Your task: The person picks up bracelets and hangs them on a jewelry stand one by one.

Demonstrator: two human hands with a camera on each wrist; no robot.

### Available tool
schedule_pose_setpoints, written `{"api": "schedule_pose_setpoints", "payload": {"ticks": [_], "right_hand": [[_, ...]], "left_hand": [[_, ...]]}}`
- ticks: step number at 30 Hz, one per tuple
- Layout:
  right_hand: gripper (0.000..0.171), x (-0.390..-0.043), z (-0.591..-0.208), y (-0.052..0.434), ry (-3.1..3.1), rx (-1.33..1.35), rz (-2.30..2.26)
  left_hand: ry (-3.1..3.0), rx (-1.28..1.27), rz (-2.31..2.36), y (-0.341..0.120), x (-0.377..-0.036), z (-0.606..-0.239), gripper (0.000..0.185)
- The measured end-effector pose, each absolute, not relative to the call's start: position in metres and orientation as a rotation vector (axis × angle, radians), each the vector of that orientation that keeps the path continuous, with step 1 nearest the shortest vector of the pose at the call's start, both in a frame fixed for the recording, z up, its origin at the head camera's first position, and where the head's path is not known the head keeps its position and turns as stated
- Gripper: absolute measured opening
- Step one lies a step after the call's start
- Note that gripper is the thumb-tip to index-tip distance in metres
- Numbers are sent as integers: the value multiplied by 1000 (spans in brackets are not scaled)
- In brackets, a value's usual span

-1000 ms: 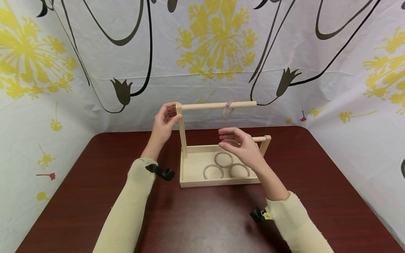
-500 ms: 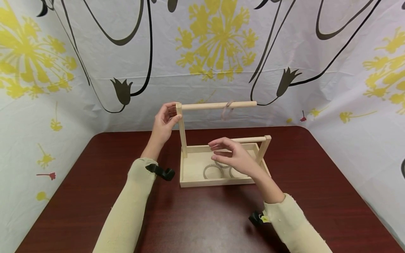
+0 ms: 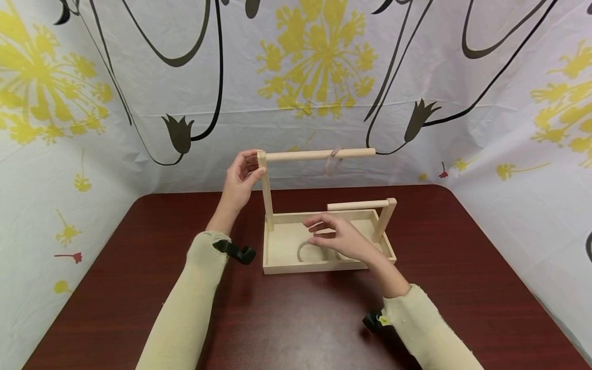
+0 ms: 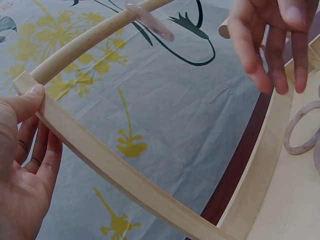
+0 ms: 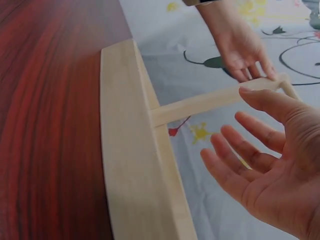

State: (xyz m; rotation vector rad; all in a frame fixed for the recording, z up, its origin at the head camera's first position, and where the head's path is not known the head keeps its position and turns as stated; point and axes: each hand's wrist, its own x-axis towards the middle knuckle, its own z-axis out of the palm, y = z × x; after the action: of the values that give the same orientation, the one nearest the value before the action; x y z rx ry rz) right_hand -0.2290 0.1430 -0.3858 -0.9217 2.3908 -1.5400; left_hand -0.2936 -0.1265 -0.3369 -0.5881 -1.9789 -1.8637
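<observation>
A: Listing item one: left hand [image 3: 240, 180], thumb and fingers pinching the top of the tall post [image 3: 266, 192] where the upper rod [image 3: 319, 153] joins it.

B: Item two?

A: Right hand [image 3: 339, 237], fingers spread and relaxed, holding nothing, hovering low over the wooden tray [image 3: 277, 246]. Rings [image 3: 309, 250] lie flat in the tray directly under and just left of its fingertips; how many, partly hidden. One more ring [image 3: 332, 160] hangs on the upper rod, above the right hand.

B: Other entries?

A: Short post with lower rod [image 3: 356, 205], just behind the right hand. Dark red table [image 3: 115, 277] beneath both forearms.

B: Hazards?

A: Likely: rings lie flat and close together, so fingertips may slide off or nudge a neighbour. A knuckle bumping the lower rod could jolt the stand; the left-hand grip guards against tipping.
</observation>
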Motion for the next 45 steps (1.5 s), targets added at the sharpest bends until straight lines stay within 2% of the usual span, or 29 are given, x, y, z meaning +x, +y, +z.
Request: {"api": "schedule_pose_setpoints", "payload": {"ticks": [9, 25, 32, 40, 45], "right_hand": [[33, -233, -398, 148, 2476, -815, -1443], [36, -236, -411, 150, 2482, -685, -1362], [39, -237, -416, 145, 2507, -750, -1297], [50, -235, -420, 137, 2503, -812, -1155], [49, -236, -417, 131, 2579, -905, -998]], "left_hand": [[-1972, -582, -1876, -126, -295, -338, 41], [-1988, -598, -1851, -127, -294, -339, 41], [-1968, -604, -1870, -126, -293, -337, 42], [-1977, -607, -1868, -127, -293, -338, 41], [-1974, -596, -1874, -127, -293, -337, 41]]}}
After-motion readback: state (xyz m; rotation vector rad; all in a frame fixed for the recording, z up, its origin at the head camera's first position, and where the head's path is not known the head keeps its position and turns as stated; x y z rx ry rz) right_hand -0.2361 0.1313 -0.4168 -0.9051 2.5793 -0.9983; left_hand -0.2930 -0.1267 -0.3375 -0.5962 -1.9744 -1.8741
